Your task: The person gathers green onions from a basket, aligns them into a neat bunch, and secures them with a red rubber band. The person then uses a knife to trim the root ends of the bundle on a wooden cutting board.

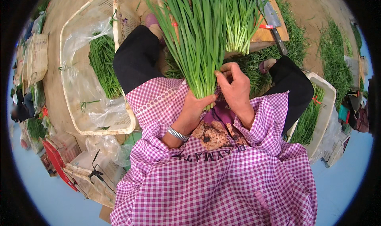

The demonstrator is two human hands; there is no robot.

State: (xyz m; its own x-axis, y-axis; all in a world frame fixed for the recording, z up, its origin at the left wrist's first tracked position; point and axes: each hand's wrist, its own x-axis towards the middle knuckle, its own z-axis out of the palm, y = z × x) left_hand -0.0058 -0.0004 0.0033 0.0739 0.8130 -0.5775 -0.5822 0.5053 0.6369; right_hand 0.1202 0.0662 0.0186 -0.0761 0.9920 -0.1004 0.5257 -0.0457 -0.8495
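Two hands, left hand (197, 103), right hand (234, 87), chive bunch (202, 39) base hidden

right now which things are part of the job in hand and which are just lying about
In hand:
- chive bunch, left hand gripping its base
- right hand picking at the stems

Lying about:
- second bunch on the board
- knife
- left basket with chives
- right basket
- red crate

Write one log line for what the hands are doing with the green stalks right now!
left hand: grips chive bunch at base | right hand: fingers pinch stalks beside it | cleaver: lies on wooden board | basket: holds more chives
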